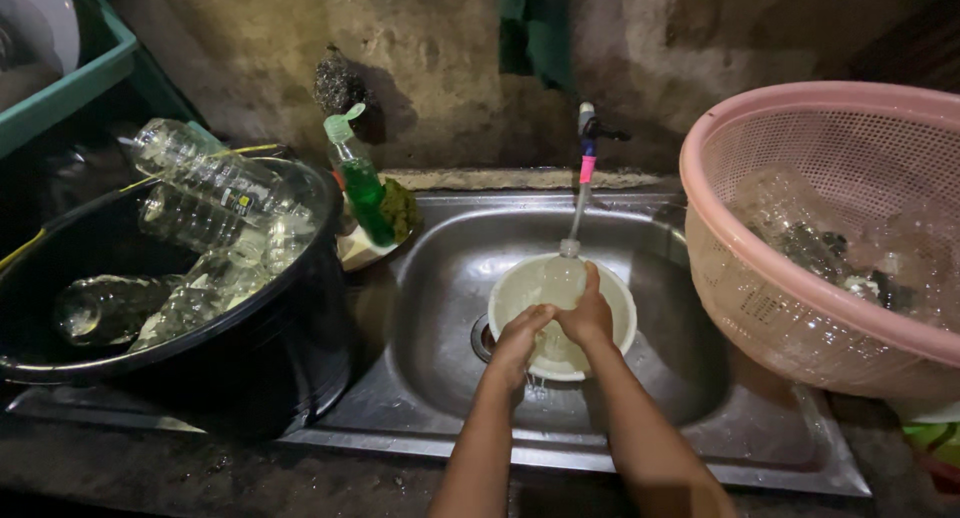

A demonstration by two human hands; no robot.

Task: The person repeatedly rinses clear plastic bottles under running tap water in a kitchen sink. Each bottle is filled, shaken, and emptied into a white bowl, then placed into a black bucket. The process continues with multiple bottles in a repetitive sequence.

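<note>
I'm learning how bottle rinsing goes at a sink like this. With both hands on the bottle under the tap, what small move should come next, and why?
Probably keep the clear plastic bottle upright with its mouth under the thin tap hose. The right hand and left hand grip it over the white round bowl in the steel sink, and the hose reaches the neck. How full it is cannot be seen.

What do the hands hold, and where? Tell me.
A clear bottle, held over the white bowl in the sink. Right hand grips its body; left hand is at its lower end.
</note>
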